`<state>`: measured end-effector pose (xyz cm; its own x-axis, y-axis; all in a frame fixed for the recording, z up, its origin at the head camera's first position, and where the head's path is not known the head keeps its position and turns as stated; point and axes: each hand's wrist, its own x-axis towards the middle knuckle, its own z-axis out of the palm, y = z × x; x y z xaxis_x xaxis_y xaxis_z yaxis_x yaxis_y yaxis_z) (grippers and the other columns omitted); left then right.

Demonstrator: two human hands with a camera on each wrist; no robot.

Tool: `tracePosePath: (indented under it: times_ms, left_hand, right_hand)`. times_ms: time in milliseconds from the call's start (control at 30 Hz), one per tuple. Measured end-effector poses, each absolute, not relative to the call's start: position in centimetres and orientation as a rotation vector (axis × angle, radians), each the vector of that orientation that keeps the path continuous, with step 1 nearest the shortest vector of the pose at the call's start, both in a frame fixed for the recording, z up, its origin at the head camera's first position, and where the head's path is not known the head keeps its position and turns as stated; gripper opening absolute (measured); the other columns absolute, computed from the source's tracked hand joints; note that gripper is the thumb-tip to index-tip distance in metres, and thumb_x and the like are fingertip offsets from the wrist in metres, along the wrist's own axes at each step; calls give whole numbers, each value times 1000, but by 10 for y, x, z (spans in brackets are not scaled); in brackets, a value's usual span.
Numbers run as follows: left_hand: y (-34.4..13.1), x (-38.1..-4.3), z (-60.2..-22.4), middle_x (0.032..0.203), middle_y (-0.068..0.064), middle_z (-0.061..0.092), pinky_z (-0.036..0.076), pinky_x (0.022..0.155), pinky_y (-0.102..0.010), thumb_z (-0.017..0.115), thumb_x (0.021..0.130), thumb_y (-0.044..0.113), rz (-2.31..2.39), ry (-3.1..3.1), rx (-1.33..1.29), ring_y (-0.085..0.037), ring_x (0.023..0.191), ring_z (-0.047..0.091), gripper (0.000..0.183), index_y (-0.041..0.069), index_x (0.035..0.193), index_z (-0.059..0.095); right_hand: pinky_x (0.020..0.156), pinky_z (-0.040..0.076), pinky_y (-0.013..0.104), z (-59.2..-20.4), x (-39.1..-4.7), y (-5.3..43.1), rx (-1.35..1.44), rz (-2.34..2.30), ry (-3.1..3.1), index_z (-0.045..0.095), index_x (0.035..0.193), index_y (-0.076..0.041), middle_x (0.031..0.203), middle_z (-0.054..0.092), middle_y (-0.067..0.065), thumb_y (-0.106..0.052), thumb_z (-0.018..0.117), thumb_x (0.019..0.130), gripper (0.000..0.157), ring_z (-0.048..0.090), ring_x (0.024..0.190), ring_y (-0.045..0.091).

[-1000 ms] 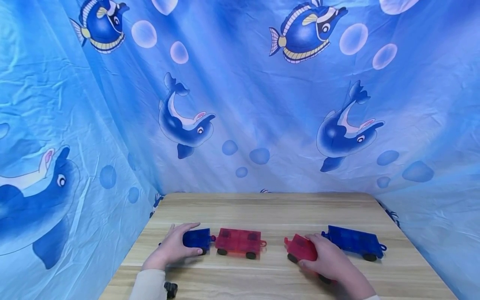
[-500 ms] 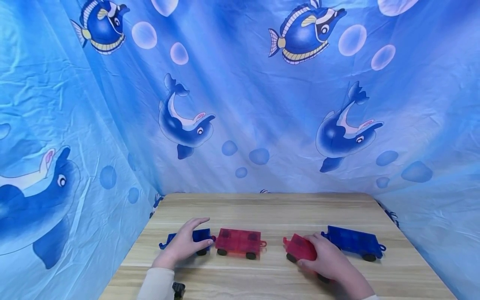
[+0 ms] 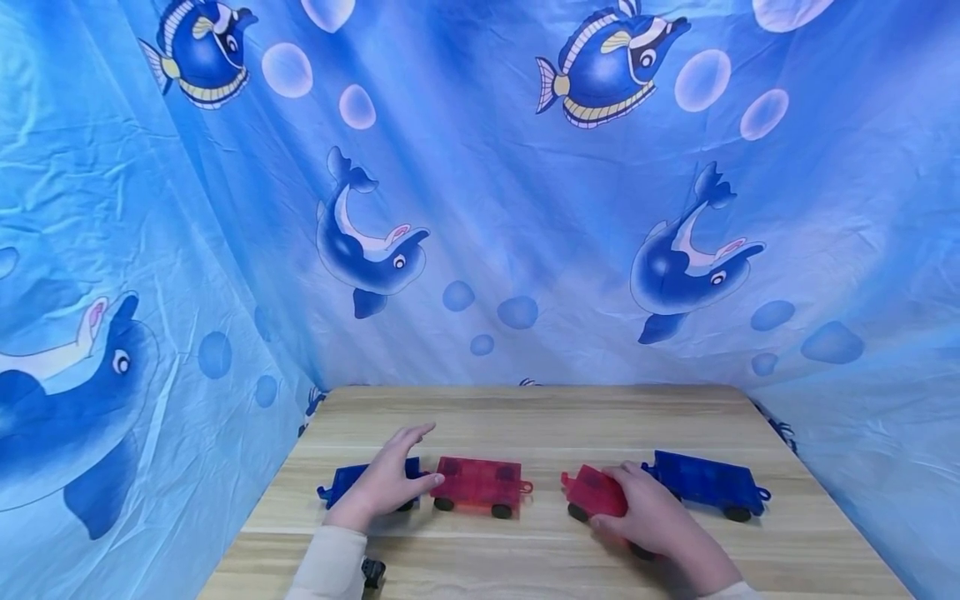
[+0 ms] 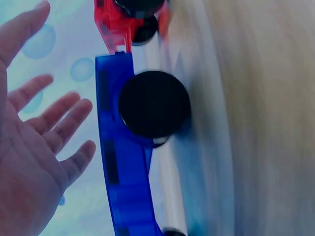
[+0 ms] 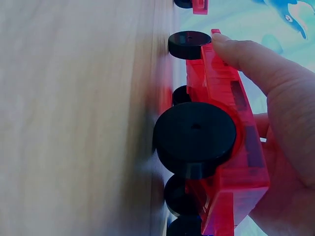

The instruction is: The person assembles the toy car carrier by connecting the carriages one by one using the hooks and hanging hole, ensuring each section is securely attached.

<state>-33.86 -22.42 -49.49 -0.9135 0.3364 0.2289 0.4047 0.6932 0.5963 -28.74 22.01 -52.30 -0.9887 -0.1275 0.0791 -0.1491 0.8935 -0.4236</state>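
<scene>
Red wagon (image 3: 597, 492) in right fingers (image 5: 253, 61), left fingers (image 4: 69, 124) near blue wagon (image 4: 129, 191)

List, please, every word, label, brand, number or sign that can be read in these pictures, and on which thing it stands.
None can be read.
Left blue wagon, middle red wagon, held red wagon, right blue wagon: no lettering visible.
Table: wood grain only.
Backdrop: printed pictures, no readable text.
Small black object beside the left sleeve: too small to tell.
</scene>
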Motion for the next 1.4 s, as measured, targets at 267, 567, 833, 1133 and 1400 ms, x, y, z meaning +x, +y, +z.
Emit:
tracePosePath:
  times_ms: [267, 567, 833, 1133, 1400]
  left_hand:
    - [-209, -344, -493, 160, 0, 42, 45, 109, -59, 84, 91, 39, -969, -2794, -698, -32, 146, 42, 79, 29, 158, 45]
    - [-182, -346, -491, 158, -1, 45, 46, 108, -59, 82, 92, 42, -941, -2826, -800, -33, 145, 43, 74, 28, 156, 48]
    - [-162, -348, -494, 154, -4, 48, 45, 110, -59, 81, 92, 42, -937, -2825, -871, -33, 142, 46, 72, 23, 155, 50]
    - [-147, -350, -499, 153, -2, 50, 47, 108, -57, 84, 89, 46, -893, -2860, -871, -32, 140, 48, 75, 26, 154, 52]
    - [-136, -350, -506, 153, 0, 51, 44, 112, -54, 89, 82, 50, -832, -2882, -933, -30, 142, 47, 84, 25, 153, 52]
  right_hand:
    - [81, 59, 45, -523, -290, 216, 238, 672, -2987, 66, 137, -12, 115, 65, 1, -61, 93, 69, 88, 61, 96, 18]
    - [83, 59, 48, -522, -293, 211, 241, 660, -2994, 66, 139, -14, 121, 66, 2, -61, 93, 69, 88, 63, 101, 19]
    - [81, 59, 48, -520, -295, 209, 239, 651, -3006, 68, 138, -16, 116, 65, 0, -60, 93, 69, 86, 61, 97, 19]
    - [80, 60, 46, -520, -298, 206, 233, 711, -3007, 68, 140, -19, 113, 64, -2, -57, 94, 70, 84, 61, 96, 19]
    - [83, 60, 46, -523, -298, 203, 247, 726, -2980, 67, 137, -12, 114, 65, 2, -55, 95, 70, 85, 61, 98, 20]
